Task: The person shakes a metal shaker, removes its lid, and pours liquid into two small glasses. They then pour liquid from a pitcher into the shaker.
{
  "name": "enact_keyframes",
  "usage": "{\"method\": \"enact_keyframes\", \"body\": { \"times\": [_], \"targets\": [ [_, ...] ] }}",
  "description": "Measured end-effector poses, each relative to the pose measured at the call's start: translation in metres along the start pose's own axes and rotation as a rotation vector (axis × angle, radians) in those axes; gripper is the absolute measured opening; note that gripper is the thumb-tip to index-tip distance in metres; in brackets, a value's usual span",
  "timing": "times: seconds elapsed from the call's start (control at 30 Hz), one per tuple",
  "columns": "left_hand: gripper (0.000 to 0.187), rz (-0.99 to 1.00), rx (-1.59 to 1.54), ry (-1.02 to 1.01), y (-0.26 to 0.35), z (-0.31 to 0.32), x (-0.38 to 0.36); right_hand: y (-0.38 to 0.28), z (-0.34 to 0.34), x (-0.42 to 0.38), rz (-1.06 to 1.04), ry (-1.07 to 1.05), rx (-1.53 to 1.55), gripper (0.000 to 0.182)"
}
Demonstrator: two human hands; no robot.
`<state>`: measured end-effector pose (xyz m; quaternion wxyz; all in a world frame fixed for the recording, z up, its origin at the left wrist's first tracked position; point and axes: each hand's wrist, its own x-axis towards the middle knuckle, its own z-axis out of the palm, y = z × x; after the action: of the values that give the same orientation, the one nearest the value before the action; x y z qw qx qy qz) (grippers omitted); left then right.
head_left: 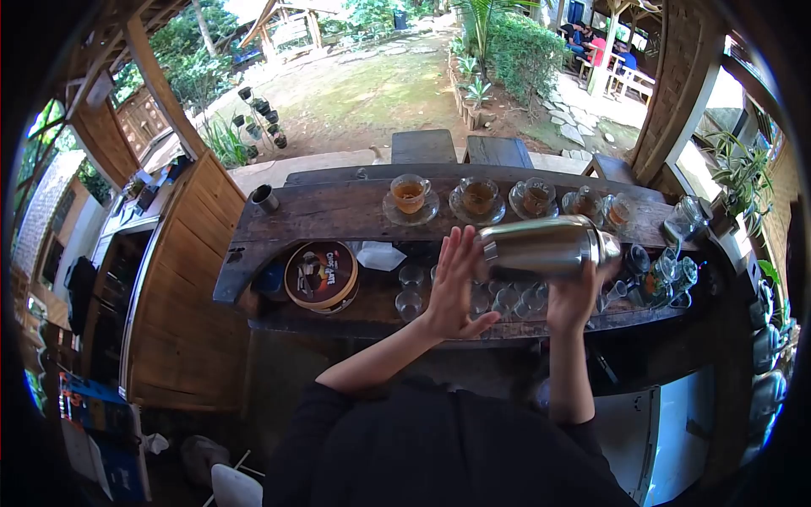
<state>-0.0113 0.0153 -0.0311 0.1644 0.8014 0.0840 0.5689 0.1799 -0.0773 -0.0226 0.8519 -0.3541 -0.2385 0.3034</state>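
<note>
A shiny metal cocktail shaker (541, 248) lies on its side in the air above the counter, its capped end to the right. My right hand (573, 297) grips it from below at that end. At the other end my left hand (452, 291) is open, palm flat and fingers stretched upward beside the shaker's base; whether it touches cannot be made out. Behind the shaker, glass cups of amber drink, among them a left cup (410, 194) and a middle cup (479, 196), stand on saucers. Upturned clear glasses (410, 304) sit below, partly hidden by my hands.
A round chocolate box (321, 275) and white tissue (380, 256) are on the lower shelf, left. A metal cup (264, 199) stands at the wooden counter's (338, 207) left end. Glassware (667, 270) crowds the right. People (596, 49) sit at a distant table outside.
</note>
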Motion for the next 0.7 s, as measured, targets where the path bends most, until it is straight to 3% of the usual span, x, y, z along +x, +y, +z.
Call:
{"method": "enact_keyframes", "body": {
  "times": [0.03, 0.1, 0.13, 0.17, 0.23, 0.27, 0.3, 0.37, 0.43, 0.47, 0.5, 0.6, 0.63, 0.7],
  "targets": [
    [0.09, -0.004, -0.001, -0.004, 0.006, -0.002, 0.005, 0.0, 0.001, 0.016, 0.203, -0.018, 0.142, 0.059],
    [0.083, 0.057, 0.225, -0.221, 0.021, -0.003, 0.022, 0.008, -0.011, 0.017, 0.415, -0.221, 0.388, 0.057],
    [0.072, 0.201, 0.176, -0.127, 0.022, 0.0, 0.019, -0.004, 0.001, 0.0, 0.478, -0.25, 0.409, 0.06],
    [0.072, 0.205, 0.179, -0.128, 0.029, 0.002, 0.02, -0.011, 0.014, -0.01, 0.444, -0.179, 0.335, 0.068],
    [0.057, 0.719, 0.179, 0.108, 0.05, 0.0, 0.023, -0.024, 0.025, -0.023, 0.426, -0.415, 0.542, 0.078],
    [0.057, 0.721, 0.175, 0.108, 0.057, -0.001, 0.019, -0.02, 0.021, -0.021, 0.448, -0.454, 0.696, 0.086],
    [0.052, 0.672, 0.216, 0.017, 0.064, -0.005, 0.014, -0.019, 0.021, -0.019, 0.408, -0.512, 0.653, 0.082],
    [0.047, 0.634, 0.257, -0.07, 0.055, -0.003, 0.013, 0.008, -0.01, -0.001, 0.549, -0.447, 0.567, 0.078],
    [0.046, 0.393, 0.286, -0.285, 0.033, 0.007, 0.012, 0.023, -0.015, 0.011, 0.627, -0.371, 0.489, 0.081],
    [0.047, 0.242, 0.182, -0.254, 0.032, 0.007, 0.012, 0.017, -0.012, 0.008, 0.604, -0.348, 0.433, 0.081],
    [0.047, 0.246, 0.183, -0.251, 0.033, 0.006, 0.013, 0.008, -0.007, 0.008, 0.576, -0.334, 0.377, 0.081],
    [0.039, 0.627, 0.122, 0.072, 0.054, 0.011, 0.015, -0.011, 0.012, -0.005, 0.513, -0.607, 0.667, 0.085],
    [0.039, 0.626, 0.126, 0.074, 0.059, 0.007, 0.017, -0.011, 0.015, -0.009, 0.499, -0.65, 0.771, 0.087],
    [0.039, 0.677, 0.058, -0.155, 0.064, -0.003, 0.02, 0.0, 0.01, 0.0, 0.475, -0.744, 0.799, 0.087]
  ]
}}
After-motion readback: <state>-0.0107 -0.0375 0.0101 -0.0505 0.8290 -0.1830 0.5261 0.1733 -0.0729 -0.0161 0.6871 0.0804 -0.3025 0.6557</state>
